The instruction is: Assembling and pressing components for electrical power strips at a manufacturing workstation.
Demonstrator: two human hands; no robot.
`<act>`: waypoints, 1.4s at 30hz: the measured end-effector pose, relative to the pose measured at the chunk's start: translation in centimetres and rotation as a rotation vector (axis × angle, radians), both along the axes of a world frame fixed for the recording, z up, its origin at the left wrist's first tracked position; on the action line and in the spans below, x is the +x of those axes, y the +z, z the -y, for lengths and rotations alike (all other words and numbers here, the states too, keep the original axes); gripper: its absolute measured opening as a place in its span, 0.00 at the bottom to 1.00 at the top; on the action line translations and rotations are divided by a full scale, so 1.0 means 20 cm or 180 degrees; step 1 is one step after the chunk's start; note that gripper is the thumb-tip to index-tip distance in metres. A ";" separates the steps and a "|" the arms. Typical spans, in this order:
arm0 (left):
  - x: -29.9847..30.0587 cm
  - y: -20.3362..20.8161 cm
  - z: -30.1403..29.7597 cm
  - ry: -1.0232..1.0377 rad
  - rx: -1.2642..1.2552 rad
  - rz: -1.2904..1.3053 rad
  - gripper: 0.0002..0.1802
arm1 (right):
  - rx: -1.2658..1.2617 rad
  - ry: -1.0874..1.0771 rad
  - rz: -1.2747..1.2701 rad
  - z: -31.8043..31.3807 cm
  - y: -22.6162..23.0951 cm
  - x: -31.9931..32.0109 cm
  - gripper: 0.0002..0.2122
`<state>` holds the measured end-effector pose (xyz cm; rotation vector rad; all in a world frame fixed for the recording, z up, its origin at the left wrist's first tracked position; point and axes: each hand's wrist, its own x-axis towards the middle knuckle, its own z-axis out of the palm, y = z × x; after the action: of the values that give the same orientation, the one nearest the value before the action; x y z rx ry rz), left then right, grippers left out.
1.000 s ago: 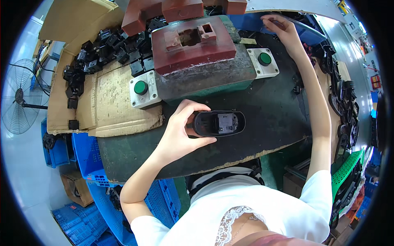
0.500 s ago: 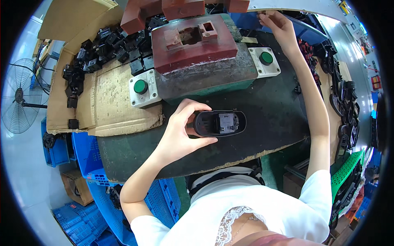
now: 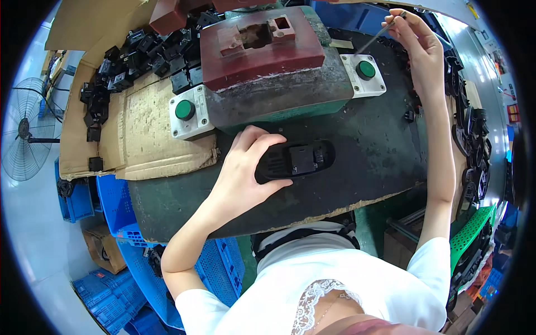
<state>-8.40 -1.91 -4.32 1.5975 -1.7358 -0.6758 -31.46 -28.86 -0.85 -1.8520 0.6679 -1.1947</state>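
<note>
From my remote view, the right hand (image 3: 419, 53) had come away from the blue bin (image 3: 354, 18) and a thin rod (image 3: 375, 42) now showed, pinched between thumb and fingertips, so I judged both hands to be occupied. The left hand (image 3: 237, 170) was half open, thumb and fingers spanning the left end of the black housing (image 3: 274, 163) over the middle of the desk (image 3: 368, 153). I counted one housing, one block-shaped insert (image 3: 303, 159) inside it, one rod, two green buttons (image 3: 185, 110) and one red slotted block (image 3: 265, 67); the black parts (image 3: 153, 56) piled in the carton (image 3: 148, 137) overlapped too much to count.
</note>
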 end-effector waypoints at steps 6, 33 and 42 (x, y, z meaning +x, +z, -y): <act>-0.01 0.01 -0.01 0.0015 0.0023 0.0074 0.32 | 0.0744 0.0649 0.0437 -0.09 0.05 -0.01 0.14; -0.05 -0.09 0.01 -0.0255 -0.0264 0.0014 0.50 | 0.0451 0.0897 0.0293 -0.76 0.05 0.30 0.22; -0.09 -0.15 0.03 -0.0275 -0.0593 0.0080 0.47 | -0.1488 0.1588 -0.0626 -0.64 -0.07 0.18 0.12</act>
<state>-10.29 -2.50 -7.41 1.4164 -1.8375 -0.5197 -27.81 -16.02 -2.15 -2.3633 -0.0005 -0.8867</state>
